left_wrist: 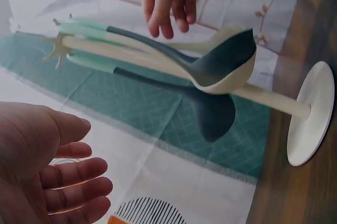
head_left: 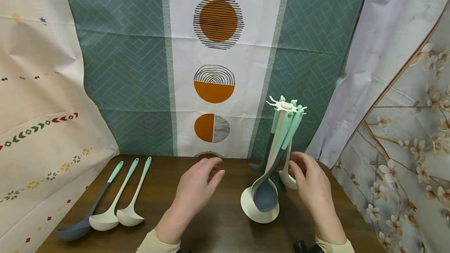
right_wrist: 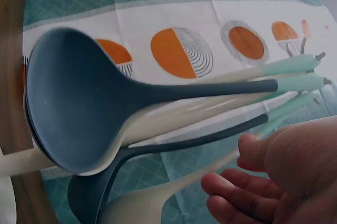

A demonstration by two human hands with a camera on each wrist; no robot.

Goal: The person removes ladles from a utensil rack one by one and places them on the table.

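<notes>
A cream utensil stand with a round base and hooked top stands on the right half of the table, hung with several ladles. Facing the front is a dark blue ladle with a mint handle, nested over a cream one. My right hand hovers beside the stand's right side, fingers loosely bent, near a hanging cream ladle. In the right wrist view the fingers of that hand hold nothing. To the stand's left, my left hand is raised over the table, empty, with its fingers relaxed and apart.
On the table's left side lie a dark blue ladle and two cream ladles, one left and one right, handles pointing away. A patterned curtain hangs behind the brown table; more cloth hangs along both sides.
</notes>
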